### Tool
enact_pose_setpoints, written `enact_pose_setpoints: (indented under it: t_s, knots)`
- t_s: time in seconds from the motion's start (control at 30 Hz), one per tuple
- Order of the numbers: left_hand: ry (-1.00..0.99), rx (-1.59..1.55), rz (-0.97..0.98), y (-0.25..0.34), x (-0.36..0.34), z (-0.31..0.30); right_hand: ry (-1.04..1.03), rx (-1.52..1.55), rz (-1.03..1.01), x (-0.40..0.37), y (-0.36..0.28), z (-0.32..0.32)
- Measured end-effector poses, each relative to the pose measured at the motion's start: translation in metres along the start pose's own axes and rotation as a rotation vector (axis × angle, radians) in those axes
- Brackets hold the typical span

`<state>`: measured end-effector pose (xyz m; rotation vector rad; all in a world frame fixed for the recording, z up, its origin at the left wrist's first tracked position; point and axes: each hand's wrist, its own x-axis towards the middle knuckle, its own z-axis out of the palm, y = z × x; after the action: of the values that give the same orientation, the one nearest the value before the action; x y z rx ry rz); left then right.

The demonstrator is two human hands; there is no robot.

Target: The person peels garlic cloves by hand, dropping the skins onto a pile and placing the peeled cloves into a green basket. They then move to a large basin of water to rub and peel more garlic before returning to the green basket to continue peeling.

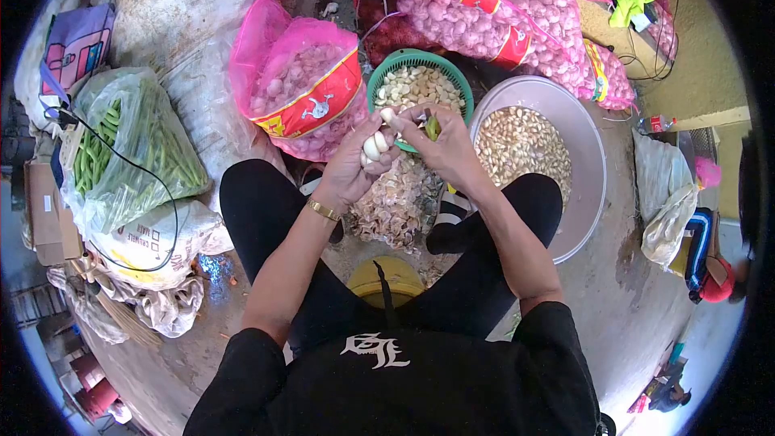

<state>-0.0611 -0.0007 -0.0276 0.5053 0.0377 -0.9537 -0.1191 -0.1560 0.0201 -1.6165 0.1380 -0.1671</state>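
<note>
Several white peeled garlic cloves [374, 145] rest in the curled fingers of my left hand [353, 163]. My right hand [442, 148] meets it at the fingertips, where one more pale clove [388, 115] is pinched. Something small and yellow-green [433, 127] shows between the fingers of my right hand; what it is I cannot make out. Just beyond both hands stands a green basket [461, 81] of peeled cloves. Under them lies a heap of garlic skins [395, 206]. To the right, a pale basin [583, 186] holds many unpeeled cloves.
An open pink mesh bag of garlic [303, 81] stands at the front left, and full pink bags [500, 20] are piled ahead. Green beans in a plastic bag [133, 145] lie left. A yellow container [386, 278] sits between my legs. At the lower right a person [668, 387] is visible.
</note>
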Motion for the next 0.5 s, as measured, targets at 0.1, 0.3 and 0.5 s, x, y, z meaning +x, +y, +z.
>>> enact_pose_setpoints:
  t_s: [0.1,0.3,0.5]
  knots:
    - [-0.024,-0.069,-0.022,-0.002,-0.002,-0.001,-0.105,0.045,0.018,0.0,0.015,-0.003]
    - [-0.123,-0.156,-0.081,-0.001,0.013,-0.01,-0.116,-0.132,-0.037,-0.011,0.008,-0.017]
    - [-0.182,-0.292,-0.05,-0.007,0.036,-0.001,-0.133,-0.175,-0.028,-0.023,0.0,-0.037]
